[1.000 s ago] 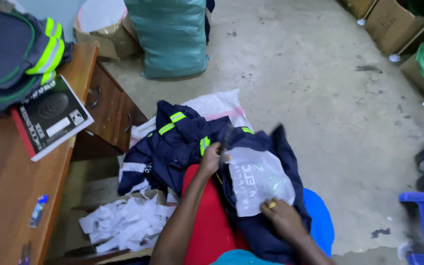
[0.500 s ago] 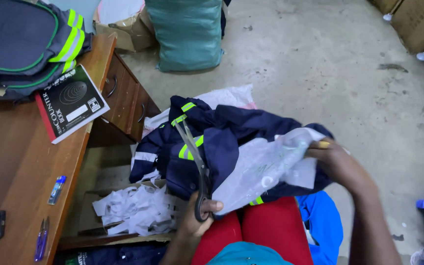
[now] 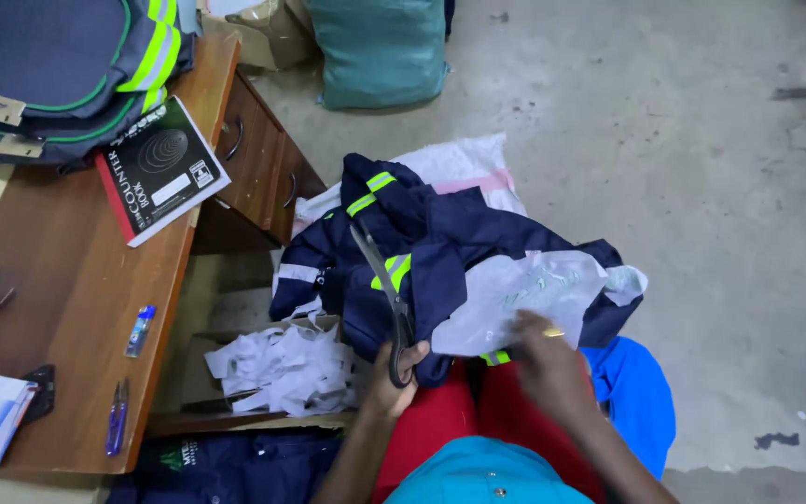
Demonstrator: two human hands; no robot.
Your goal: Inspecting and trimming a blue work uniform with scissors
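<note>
Left hand (image 3: 392, 373): I grip the scissors (image 3: 384, 294) by the handles, nearest my lap.
Right hand (image 3: 543, 353): fingers pressed flat on the plastic bag (image 3: 524, 297).
Scissors axis: blades run away from me, up and left across the jacket (image 3: 422, 247).
Bag: on the jacket, right of the blades.
Paper scraps (image 3: 277, 366): left of the jacket.

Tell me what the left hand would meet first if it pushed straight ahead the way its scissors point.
Probably the navy workwear garment: the left hand holds scissors whose blades already lie across its folds, aimed toward a yellow-green reflective stripe. Depth is unclear.
</note>
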